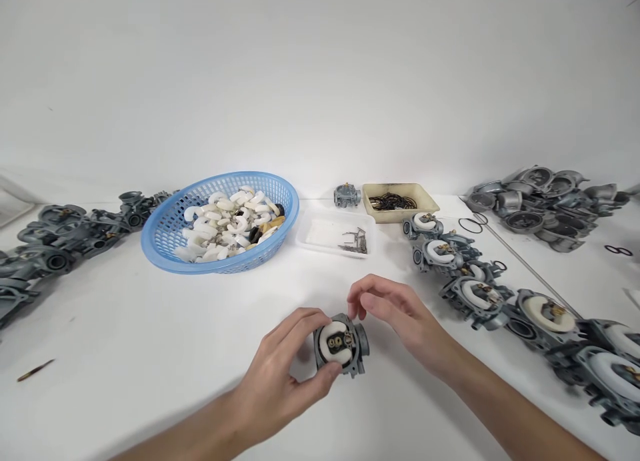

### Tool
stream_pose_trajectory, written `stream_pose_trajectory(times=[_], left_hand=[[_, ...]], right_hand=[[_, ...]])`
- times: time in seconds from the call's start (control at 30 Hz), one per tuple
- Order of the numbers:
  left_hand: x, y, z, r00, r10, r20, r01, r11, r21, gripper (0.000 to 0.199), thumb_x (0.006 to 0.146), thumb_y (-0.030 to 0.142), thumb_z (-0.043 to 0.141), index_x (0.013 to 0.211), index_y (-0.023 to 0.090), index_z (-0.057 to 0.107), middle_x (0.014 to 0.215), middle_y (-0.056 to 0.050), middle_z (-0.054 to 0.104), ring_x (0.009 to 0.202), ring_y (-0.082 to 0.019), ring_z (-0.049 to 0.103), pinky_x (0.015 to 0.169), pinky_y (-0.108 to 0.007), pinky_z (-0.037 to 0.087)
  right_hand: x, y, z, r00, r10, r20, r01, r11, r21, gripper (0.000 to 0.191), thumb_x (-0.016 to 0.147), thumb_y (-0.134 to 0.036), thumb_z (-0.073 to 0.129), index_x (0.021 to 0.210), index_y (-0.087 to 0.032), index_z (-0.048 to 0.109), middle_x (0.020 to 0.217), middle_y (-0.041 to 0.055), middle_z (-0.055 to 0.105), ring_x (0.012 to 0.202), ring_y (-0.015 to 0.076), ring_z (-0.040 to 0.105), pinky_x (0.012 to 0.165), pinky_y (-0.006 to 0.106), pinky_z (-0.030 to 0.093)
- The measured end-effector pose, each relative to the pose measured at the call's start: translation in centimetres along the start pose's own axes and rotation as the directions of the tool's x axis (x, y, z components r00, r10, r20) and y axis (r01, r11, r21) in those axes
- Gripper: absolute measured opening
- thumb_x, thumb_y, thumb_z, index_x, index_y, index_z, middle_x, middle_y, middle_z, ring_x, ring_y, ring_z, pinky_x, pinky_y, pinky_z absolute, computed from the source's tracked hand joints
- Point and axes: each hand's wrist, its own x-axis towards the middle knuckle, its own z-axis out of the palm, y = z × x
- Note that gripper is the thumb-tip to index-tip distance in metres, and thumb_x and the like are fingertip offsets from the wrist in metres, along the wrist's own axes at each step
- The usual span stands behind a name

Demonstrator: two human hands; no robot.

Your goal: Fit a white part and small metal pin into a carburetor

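— What are the hands doing?

— The left hand [280, 381] has its grip closed around a small grey carburetor [341, 344], thumb under it and fingers over its far side. A white float sits in its open top. The right hand [395, 311] hovers just right of it, fingertips pinched narrow and touching the upper right edge of the carburetor; whether they hold anything small, I cannot tell.

— What lies around them?

— All rests on a white bench [125, 341]. Beyond the left grip, well apart, stands a blue basket [165, 238] of white floats. Beyond the right grip are a clear tray [320, 234] of metal pins and a tan tray [425, 198] of black rings. To the right runs a row of finished carburetors [480, 294].
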Motion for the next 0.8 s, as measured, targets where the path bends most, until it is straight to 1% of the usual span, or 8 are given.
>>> stream_pose_trajectory(times=[0.2,0.27,0.43,0.53,0.8], left_hand=[[-0.02,0.09,0.00,1.000,-0.016,0.008,0.016,1.000,-0.013,0.036,0.093,0.022,0.066,0.126,0.028,0.051,0.116,-0.004,0.066,0.101,-0.018,0.066,0.086,-0.027,0.055],[-0.03,0.14,-0.01,1.000,-0.020,0.014,0.020,1.000,-0.018,0.036,0.093,0.021,0.065,0.126,0.027,0.051,0.116,-0.005,0.066,0.101,-0.019,0.066,0.086,-0.028,0.055],[0.02,0.13,0.00,1.000,-0.017,0.011,0.018,1.000,-0.025,0.037,0.093,0.021,0.065,0.126,0.027,0.051,0.117,-0.005,0.066,0.101,-0.020,0.066,0.086,-0.029,0.055],[0.04,0.09,0.02,1.000,-0.012,0.003,0.012,1.000,-0.021,0.036,0.092,0.022,0.066,0.125,0.027,0.052,0.116,-0.005,0.066,0.101,-0.019,0.066,0.087,-0.029,0.055],[-0.01,0.07,0.00,1.000,-0.012,0.009,0.012,1.000,-0.008,0.038,0.091,0.020,0.065,0.126,0.027,0.052,0.116,-0.005,0.066,0.102,-0.019,0.066,0.086,-0.029,0.055]], right_hand=[[-0.13,-0.23,-0.01,1.000,0.000,-0.001,0.000,0.999,-0.032,0.031,0.101,-0.050,0.057,0.096,-0.022,0.068,0.095,0.0028,0.067,0.093,0.0200,0.057,0.088,0.033,0.042],[-0.17,-0.34,0.02,1.000,0.007,0.011,-0.006,1.000,-0.029,0.032,0.101,-0.051,0.056,0.095,-0.022,0.068,0.093,0.0026,0.067,0.092,0.0199,0.057,0.087,0.034,0.042],[-0.11,-0.44,0.12,1.000,0.006,-0.014,-0.006,0.999,-0.045,0.032,0.100,-0.051,0.057,0.095,-0.022,0.068,0.093,0.0025,0.065,0.091,0.0203,0.057,0.087,0.034,0.042],[-0.12,-0.35,0.10,1.000,0.018,0.013,-0.018,0.999,-0.028,0.032,0.101,-0.050,0.056,0.094,-0.022,0.067,0.090,0.0032,0.067,0.090,0.0208,0.058,0.086,0.035,0.042],[-0.20,-0.35,0.13,0.999,0.021,0.035,-0.021,1.000,-0.002,0.031,0.101,-0.049,0.056,0.094,-0.021,0.067,0.090,0.0023,0.067,0.087,0.0193,0.058,0.083,0.033,0.042]])
